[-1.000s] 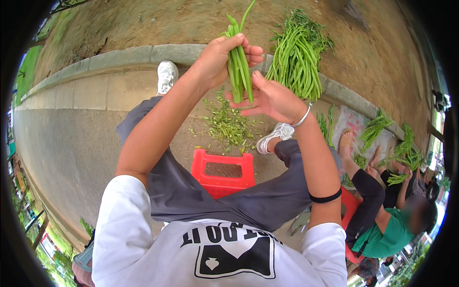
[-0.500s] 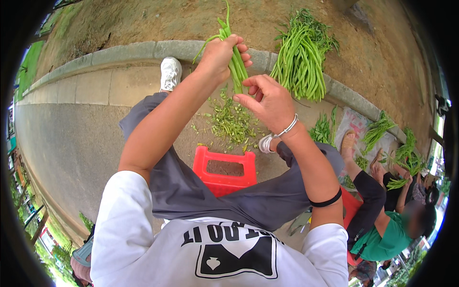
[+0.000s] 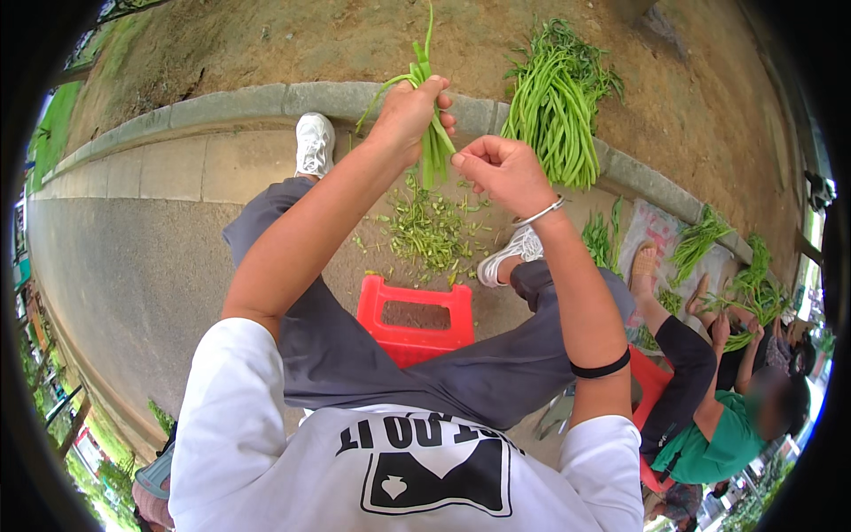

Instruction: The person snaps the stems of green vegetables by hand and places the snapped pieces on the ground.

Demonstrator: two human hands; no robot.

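My left hand (image 3: 412,113) is wrapped around a small bunch of long green vegetable stems (image 3: 434,161), raised over the pavement. Thin curved stem ends stick out beyond its fist. At the bunch's near end, my right hand (image 3: 507,173) pinches the tip of one stem between thumb and forefinger. Beneath both hands, a loose heap of green trimmings (image 3: 430,232) is scattered on the ground. A large bundle of leafy green stems (image 3: 554,124) lies across the kerb, to the right of the bunch.
Between my legs is a red plastic stool (image 3: 417,306). The stone kerb (image 3: 239,105) curves across ahead, with bare soil past it. On the right, a seated person in a green shirt (image 3: 709,441) handles stems near a sheet (image 3: 654,226) with more greens around it.
My right thumb and forefinger have closed on a stem tip, where they were apart before. The left hand has come slightly nearer, still gripping the bunch.
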